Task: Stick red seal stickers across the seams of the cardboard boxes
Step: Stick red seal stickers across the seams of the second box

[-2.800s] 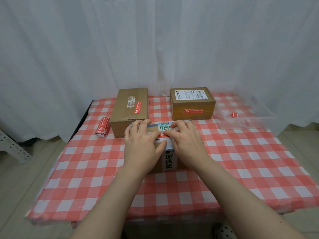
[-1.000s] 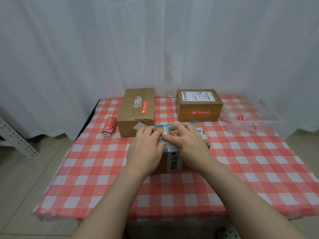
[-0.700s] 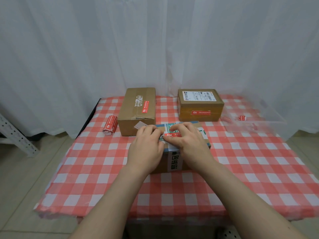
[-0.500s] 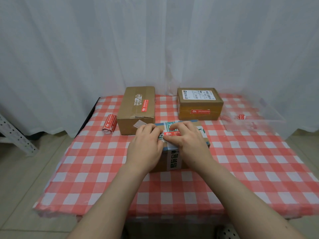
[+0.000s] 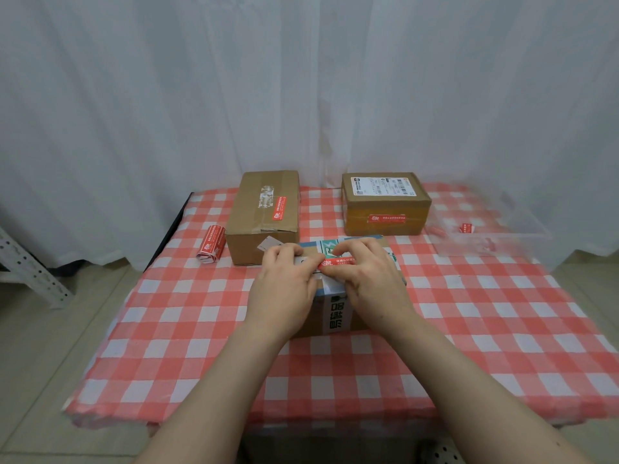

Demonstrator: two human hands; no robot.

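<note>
Well, the hands have bunched up. A few seconds back they lay spread over the lid of the small brown cardboard box with the white printed tape point(image 5: 336, 316), and only a sliver of red showed between them. Now the fingers are curled in, and a fair stretch of the rectangular red seal sticker point(image 5: 336, 261) lies bare on the box top, crosswise to the tape.

The left hand point(image 5: 284, 289) has its thumb tip at the sticker's left end, fingers curled over a white strip there. Whether that strip is backing paper or part of the box I cannot tell. The right hand point(image 5: 371, 283) pinches the sticker's other end, forefinger arched above and thumb below. Neither hand is loose; both grip the sticker against the box.

I'd judge it is being lined up and pressed onto this box, not yet rubbed flat.

Behind it on the red-and-white checked tablecloth point(image 5: 485, 313), the long plain brown carton point(image 5: 264, 212) and the squat brown carton with a white shipping label point(image 5: 385, 204) each already carry a red seal. So this looks like the last box in sight. The roll of red stickers point(image 5: 211, 245) lies off to the left, well apart from the hands.
</note>
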